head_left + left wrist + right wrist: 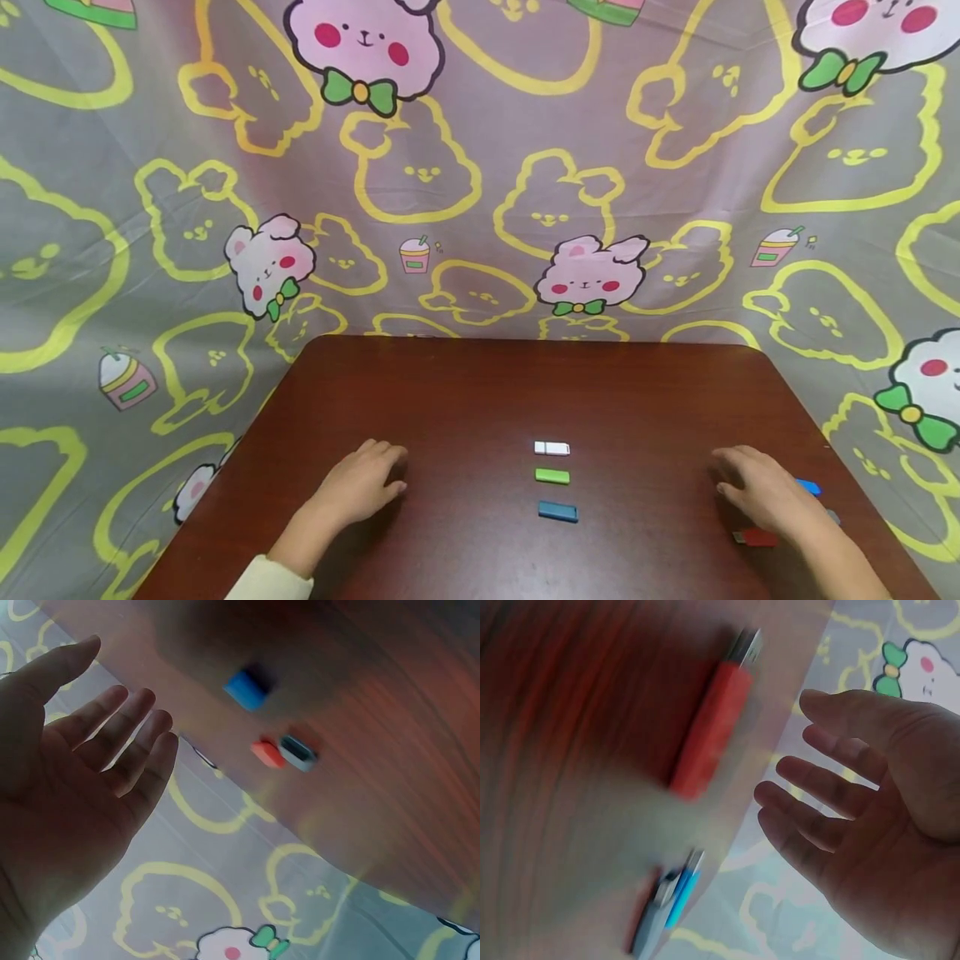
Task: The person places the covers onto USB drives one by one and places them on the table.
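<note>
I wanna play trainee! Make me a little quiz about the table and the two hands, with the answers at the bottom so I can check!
1. In the head view, how many things lie in the row between the left hand and the right hand?
2. True or false: the right hand grips the red stick.
3. Which in that row lies farthest from the person: A) green, B) white, C) dark blue?

Key:
1. Three: the white stick, the green stick and the dark blue stick.
2. False: the red stick lies on the table, apart from the fingers.
3. B.
</note>
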{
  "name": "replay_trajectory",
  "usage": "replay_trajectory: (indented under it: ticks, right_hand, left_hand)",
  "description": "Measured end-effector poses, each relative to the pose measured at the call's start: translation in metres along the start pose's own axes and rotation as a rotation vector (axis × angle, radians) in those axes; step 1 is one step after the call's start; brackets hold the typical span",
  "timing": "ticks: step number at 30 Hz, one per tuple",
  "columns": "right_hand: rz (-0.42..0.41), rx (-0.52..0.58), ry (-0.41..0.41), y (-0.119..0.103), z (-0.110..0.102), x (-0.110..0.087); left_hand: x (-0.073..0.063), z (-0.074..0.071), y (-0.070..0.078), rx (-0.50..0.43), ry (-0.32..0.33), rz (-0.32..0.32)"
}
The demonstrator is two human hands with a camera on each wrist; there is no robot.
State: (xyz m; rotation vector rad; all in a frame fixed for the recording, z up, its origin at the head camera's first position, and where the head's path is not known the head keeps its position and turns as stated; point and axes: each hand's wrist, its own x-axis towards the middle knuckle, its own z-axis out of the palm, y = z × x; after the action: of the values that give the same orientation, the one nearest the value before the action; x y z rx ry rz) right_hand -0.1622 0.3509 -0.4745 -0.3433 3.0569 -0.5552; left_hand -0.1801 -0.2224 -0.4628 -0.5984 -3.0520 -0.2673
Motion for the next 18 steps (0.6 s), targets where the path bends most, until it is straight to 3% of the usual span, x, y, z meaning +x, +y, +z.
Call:
replay_trajectory:
  ticks: [11,18]
  right_hand:
    - [0.013,-0.080,0.093,0.036,-0.004,-0.013]
    - [0.100,-0.104,0.072,0.052,-0.004,-0.018]
  left_hand:
    - [-0.019,-0.007,-0.030,-0.036,-0.030,-0.081]
    - [-0.028,-0.008,-0.041,-0.047,-0.028,-0.077]
